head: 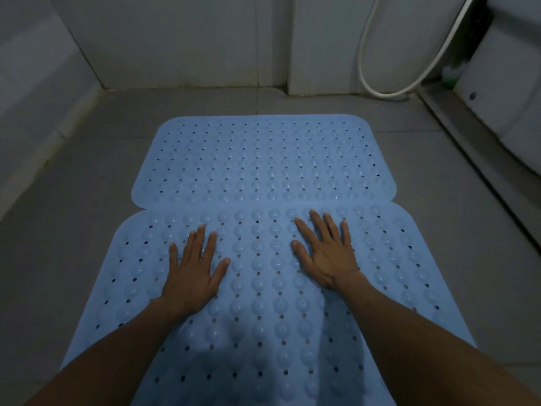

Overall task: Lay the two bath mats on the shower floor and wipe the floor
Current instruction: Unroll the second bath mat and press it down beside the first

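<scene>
The near mat (pixel 263 303) is pale blue, patterned with rows of raised round bumps alternating with rows of small dark holes. The far mat (pixel 263 159), touching the near mat's far edge, has the same pale blue and the same bump-and-hole pattern. The floor (pixel 73 200) around the near mat is grey tile with faint grout lines. Beyond the far mat the wall (pixel 175 39) is off-white, and a white hose (pixel 369 86) loops to its right.

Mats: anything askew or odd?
Nothing stands out. The far mat and near mat lie flat on the floor, edges meeting. Left hand and right hand press flat on the near mat.
</scene>
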Demonstrator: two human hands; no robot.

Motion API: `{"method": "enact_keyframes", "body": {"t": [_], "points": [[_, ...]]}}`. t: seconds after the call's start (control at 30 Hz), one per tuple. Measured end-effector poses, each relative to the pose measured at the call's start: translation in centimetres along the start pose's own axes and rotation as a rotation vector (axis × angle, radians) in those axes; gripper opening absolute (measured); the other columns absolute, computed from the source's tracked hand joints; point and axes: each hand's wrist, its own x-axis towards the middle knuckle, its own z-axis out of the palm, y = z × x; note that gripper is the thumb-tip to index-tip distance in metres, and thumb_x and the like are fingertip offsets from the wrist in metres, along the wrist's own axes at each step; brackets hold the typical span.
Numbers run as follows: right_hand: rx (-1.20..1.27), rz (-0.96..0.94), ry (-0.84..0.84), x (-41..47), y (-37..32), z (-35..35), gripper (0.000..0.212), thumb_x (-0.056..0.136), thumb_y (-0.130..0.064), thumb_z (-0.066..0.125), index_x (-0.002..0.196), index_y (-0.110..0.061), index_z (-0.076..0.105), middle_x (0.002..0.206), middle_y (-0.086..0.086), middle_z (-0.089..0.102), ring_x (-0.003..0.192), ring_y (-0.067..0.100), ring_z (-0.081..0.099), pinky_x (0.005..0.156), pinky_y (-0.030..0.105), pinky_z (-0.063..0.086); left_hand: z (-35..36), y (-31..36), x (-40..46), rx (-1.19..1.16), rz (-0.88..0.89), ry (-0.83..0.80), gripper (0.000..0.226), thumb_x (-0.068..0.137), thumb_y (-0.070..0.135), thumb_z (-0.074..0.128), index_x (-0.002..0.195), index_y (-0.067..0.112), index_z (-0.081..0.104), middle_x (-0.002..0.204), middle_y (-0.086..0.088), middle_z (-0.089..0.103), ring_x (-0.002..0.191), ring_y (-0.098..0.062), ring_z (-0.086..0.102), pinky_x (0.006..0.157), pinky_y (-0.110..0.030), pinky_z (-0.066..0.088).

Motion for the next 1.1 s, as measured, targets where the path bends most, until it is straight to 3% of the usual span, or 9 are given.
{"method": "enact_keyframes", "body": {"t": [0.1, 0.2, 0.23, 0.37, 0.43, 0.6, 0.8, 1.1], "points": [[-0.004, -0.004, 0.003, -0.3, 0.1, -0.1, 0.065, 0.095, -0.07, 0.009, 0.155, -0.046, 0.002, 0.166, -0.007, -0.007, 0.152, 0.019, -0.014, 0.12, 0.049, -0.015, -0.4, 0.2, -0.1, -0.014, 0.008, 0.014, 0.087, 0.082, 0.072, -0.007, 0.154, 0.024, -0.005, 0.162, -0.002, -0.013, 0.149, -0.02, -0.01, 0.118, -0.049, -0.012], [0.025, -0.025, 0.127, 1.1, 0.3, -1.3, 0.06, 0.096, -0.065, 0.024, 0.151, -0.041, 0.028, 0.158, 0.001, 0.024, 0.147, 0.025, 0.017, 0.12, 0.047, 0.007, -1.8, 0.7, 1.3, 0.037, 0.034, 0.075, 0.086, 0.083, 0.069, 0.013, 0.149, 0.015, 0.025, 0.157, -0.013, 0.02, 0.146, -0.028, 0.015, 0.119, -0.054, 0.0], [0.019, -0.013, 0.161, 1.9, 0.5, -1.7, 0.059, 0.096, -0.063, 0.025, 0.15, -0.038, 0.031, 0.156, 0.003, 0.029, 0.145, 0.025, 0.022, 0.119, 0.047, 0.01, -2.3, 1.1, 2.1, 0.059, 0.056, 0.085, 0.085, 0.082, 0.069, 0.019, 0.147, 0.015, 0.027, 0.155, -0.014, 0.024, 0.145, -0.03, 0.018, 0.119, -0.055, 0.001], [0.001, 0.089, 0.046, 3.8, 1.3, -1.7, 0.061, 0.1, -0.06, 0.016, 0.156, -0.036, 0.014, 0.166, 0.003, 0.005, 0.153, 0.025, -0.001, 0.12, 0.052, -0.009, -3.1, 3.6, 5.9, 0.038, 0.118, 0.019, 0.082, 0.089, 0.072, 0.015, 0.153, 0.027, -0.009, 0.162, -0.004, -0.014, 0.149, -0.027, -0.01, 0.116, -0.054, -0.013], [0.006, 0.104, 0.025, 3.2, 1.2, -0.9, 0.064, 0.099, -0.061, 0.011, 0.157, -0.035, 0.006, 0.167, 0.0, -0.002, 0.153, 0.022, -0.007, 0.12, 0.052, -0.011, -2.5, 5.3, 7.0, -0.001, 0.119, -0.035, 0.078, 0.089, 0.072, 0.008, 0.151, 0.031, -0.015, 0.16, 0.003, -0.022, 0.148, -0.024, -0.017, 0.116, -0.056, -0.013], [0.005, 0.126, 0.044, 2.3, 0.9, -0.2, 0.066, 0.099, -0.061, 0.009, 0.158, -0.035, 0.0, 0.166, -0.002, -0.006, 0.153, 0.02, -0.011, 0.12, 0.051, -0.014, -0.4, 6.6, 6.5, -0.01, 0.054, 0.018, 0.08, 0.082, 0.069, -0.009, 0.153, 0.031, -0.01, 0.161, 0.006, -0.016, 0.148, -0.021, -0.015, 0.116, -0.056, -0.013], [0.018, 0.129, 0.062, 1.3, 0.6, 0.4, 0.065, 0.098, -0.061, 0.011, 0.158, -0.036, 0.003, 0.167, -0.003, -0.003, 0.153, 0.019, -0.01, 0.12, 0.052, -0.013, -0.3, 6.4, 5.6, 0.008, 0.057, 0.047, 0.081, 0.082, 0.068, -0.008, 0.154, 0.031, -0.006, 0.162, 0.006, -0.013, 0.149, -0.021, -0.012, 0.116, -0.057, -0.012], [0.01, 0.134, 0.053, 1.8, 0.7, 0.2, 0.066, 0.098, -0.063, 0.009, 0.157, -0.036, -0.001, 0.166, -0.002, -0.009, 0.152, 0.02, -0.013, 0.12, 0.053, -0.013, 0.0, 5.9, 6.5, 0.003, 0.096, 0.05, 0.076, 0.087, 0.068, -0.004, 0.153, 0.031, -0.012, 0.158, 0.008, -0.025, 0.147, -0.019, -0.019, 0.116, -0.057, -0.013]]}}
